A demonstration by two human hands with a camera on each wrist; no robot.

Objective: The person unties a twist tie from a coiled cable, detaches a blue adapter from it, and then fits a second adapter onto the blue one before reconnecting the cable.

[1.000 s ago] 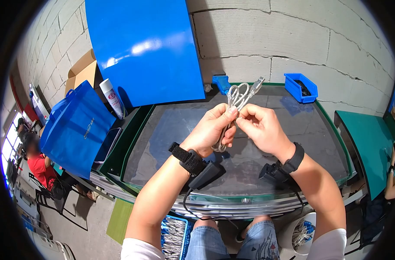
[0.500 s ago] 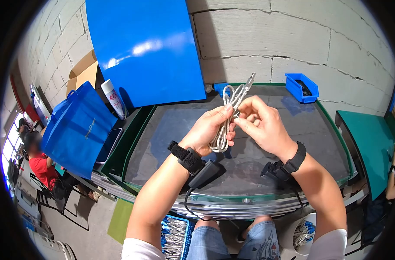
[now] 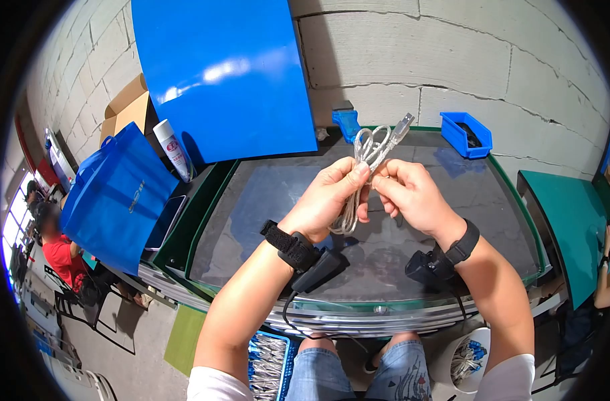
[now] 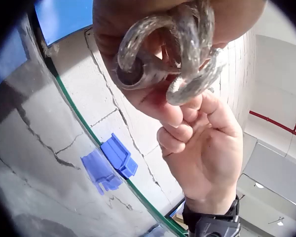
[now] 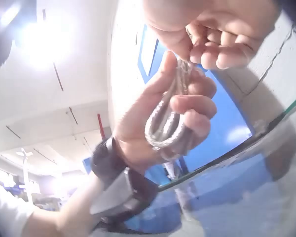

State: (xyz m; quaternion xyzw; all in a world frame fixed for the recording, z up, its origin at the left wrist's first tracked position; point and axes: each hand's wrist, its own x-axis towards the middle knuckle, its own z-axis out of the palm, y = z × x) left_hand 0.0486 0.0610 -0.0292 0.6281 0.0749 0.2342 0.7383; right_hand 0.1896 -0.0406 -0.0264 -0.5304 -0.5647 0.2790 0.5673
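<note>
A coiled, clear-sheathed silvery cable (image 3: 349, 212) is bunched in my left hand (image 3: 326, 200), thumb pressed on its middle and fingers around it. Its loops and metal USB plug (image 3: 403, 124) stick up beyond the hands, beside a blue connector (image 3: 347, 125). My right hand (image 3: 419, 199) has thumb and index finger pinched at the bundle's middle; their contact is partly hidden. The left wrist view shows cable loops (image 4: 190, 49) up close, with the right hand (image 4: 207, 148) behind. In the right wrist view, the lower loops (image 5: 163, 129) hang in the left hand (image 5: 140, 121).
On the dark-topped table (image 3: 271, 267) a blue bin (image 3: 467, 137) stands at the back right. At left are a blue bag (image 3: 121, 200), a spray can (image 3: 174, 152) and a blue panel (image 3: 225, 80). Below are a cable-filled basket (image 3: 290, 364) and a white bucket (image 3: 441, 364).
The bundle first tilted back towards upright, then leaned right again, its blue connector standing up behind it. My right hand has shifted slightly right and down, its fingers less curled.
</note>
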